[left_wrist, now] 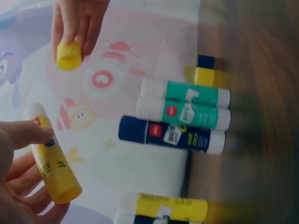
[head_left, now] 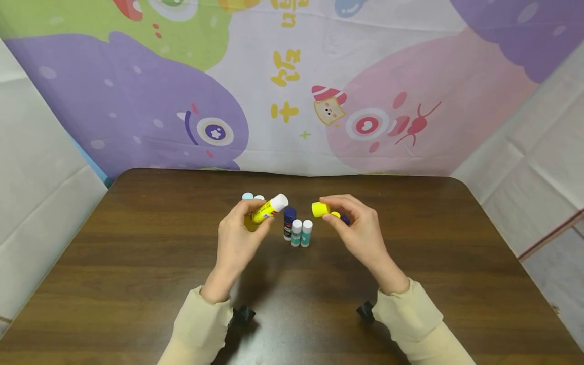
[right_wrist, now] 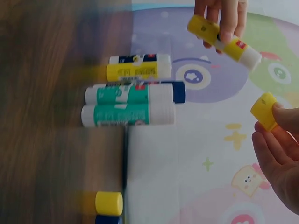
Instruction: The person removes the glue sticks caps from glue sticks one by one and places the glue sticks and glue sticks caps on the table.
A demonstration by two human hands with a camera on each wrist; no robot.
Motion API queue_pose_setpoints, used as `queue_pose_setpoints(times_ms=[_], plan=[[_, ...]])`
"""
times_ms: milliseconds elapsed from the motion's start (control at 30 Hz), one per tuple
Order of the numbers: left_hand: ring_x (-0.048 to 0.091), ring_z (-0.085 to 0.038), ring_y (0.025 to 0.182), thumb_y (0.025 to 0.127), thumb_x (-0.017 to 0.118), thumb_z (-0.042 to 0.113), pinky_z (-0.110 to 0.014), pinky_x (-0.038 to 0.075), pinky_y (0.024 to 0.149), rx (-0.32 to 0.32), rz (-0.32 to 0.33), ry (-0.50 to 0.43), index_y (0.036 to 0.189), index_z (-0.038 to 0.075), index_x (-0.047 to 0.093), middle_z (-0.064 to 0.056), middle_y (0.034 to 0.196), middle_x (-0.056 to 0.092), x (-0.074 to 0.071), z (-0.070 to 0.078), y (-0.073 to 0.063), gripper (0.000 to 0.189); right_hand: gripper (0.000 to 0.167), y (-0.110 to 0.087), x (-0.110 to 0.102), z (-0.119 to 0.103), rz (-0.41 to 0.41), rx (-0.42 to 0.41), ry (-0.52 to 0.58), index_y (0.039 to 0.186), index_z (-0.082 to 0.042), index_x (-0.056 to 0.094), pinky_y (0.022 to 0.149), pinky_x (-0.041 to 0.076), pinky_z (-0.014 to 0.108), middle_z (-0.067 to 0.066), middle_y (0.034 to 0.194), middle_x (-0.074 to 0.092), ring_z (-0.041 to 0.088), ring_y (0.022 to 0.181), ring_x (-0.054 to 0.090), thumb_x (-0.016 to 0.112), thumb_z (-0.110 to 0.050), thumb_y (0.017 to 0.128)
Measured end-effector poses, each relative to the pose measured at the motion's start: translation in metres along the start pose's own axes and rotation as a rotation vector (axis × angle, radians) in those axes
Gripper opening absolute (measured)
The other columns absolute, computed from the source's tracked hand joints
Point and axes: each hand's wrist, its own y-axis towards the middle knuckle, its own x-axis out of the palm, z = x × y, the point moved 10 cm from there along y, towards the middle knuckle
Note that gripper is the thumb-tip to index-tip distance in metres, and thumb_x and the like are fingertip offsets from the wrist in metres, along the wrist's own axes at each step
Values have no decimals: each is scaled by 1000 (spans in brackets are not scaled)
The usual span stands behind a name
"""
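My left hand (head_left: 239, 230) grips a yellow glue stick (head_left: 269, 209) by its barrel, tilted, its white end uncovered and pointing up to the right. Between thumb and fingertips, my right hand (head_left: 360, 225) pinches a yellow cap (head_left: 320, 209), held apart from the glue stick above the table. In the right wrist view the cap (right_wrist: 265, 112) faces the bare white end of the glue stick (right_wrist: 224, 43). Upright between the hands stand a capped navy glue stick (head_left: 289, 223) and two green glue sticks (left_wrist: 187, 112) with white tops.
Behind my left hand stand two more uncapped glue sticks, a yellow one (right_wrist: 135, 71) and a navy one (right_wrist: 140, 59). Beyond my right hand, a yellow cap (left_wrist: 204, 76) and a navy cap (left_wrist: 205, 61) sit on the brown table (head_left: 137, 263). A printed cloth (head_left: 274, 147) hangs behind.
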Motion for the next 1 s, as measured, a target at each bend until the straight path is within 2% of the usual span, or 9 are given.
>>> queue_pose_setpoints(times_ms=[167, 333, 467, 600, 767, 1000], plan=[[63, -19, 78, 72, 75, 9, -32, 48, 64, -34, 3, 15, 101, 6, 62, -7, 95, 68, -5, -14, 4, 32, 30, 1, -6, 9, 8, -13, -46, 104, -7, 67, 73, 52, 23, 3, 100, 66, 13, 88, 63, 70, -2, 75], [65, -24, 82, 72, 72, 5, -36, 49, 69, -72, 29, 9, 110, 4, 61, -11, 95, 67, -14, -31, 8, 40, 31, 2, -12, 22, -1, 24, -85, 106, -6, 66, 77, 50, 18, 4, 102, 65, 14, 90, 62, 70, 0, 75], [65, -25, 83, 73, 71, 6, -37, 51, 71, -121, 33, 12, 111, 4, 63, -12, 96, 64, -17, -48, 10, 38, 30, 3, -17, 32, -26, 63, -174, 107, -6, 65, 81, 50, 27, 5, 104, 64, 17, 92, 62, 68, -3, 77], [65, -27, 85, 74, 70, 6, -37, 51, 72, -195, 39, -7, 105, 2, 63, -12, 98, 63, -20, -67, 10, 32, 29, 6, -24, 43, -52, 85, -273, 109, -5, 64, 79, 51, 35, 8, 104, 63, 21, 92, 62, 67, -5, 80], [65, -30, 88, 75, 72, 7, -41, 51, 75, -256, 33, -1, 106, 1, 60, -15, 101, 63, -21, -86, 11, 34, 28, 8, -31, 55, -66, 104, -344, 109, -3, 64, 76, 51, 37, 10, 103, 63, 23, 88, 62, 66, -7, 81], [65, -28, 89, 75, 73, 11, -39, 52, 74, -332, 10, 2, 105, 3, 60, -14, 100, 66, -18, -102, 9, 34, 28, 7, -33, 72, -94, 139, -396, 109, -3, 64, 75, 50, 38, 11, 102, 63, 24, 87, 62, 65, -11, 83]])
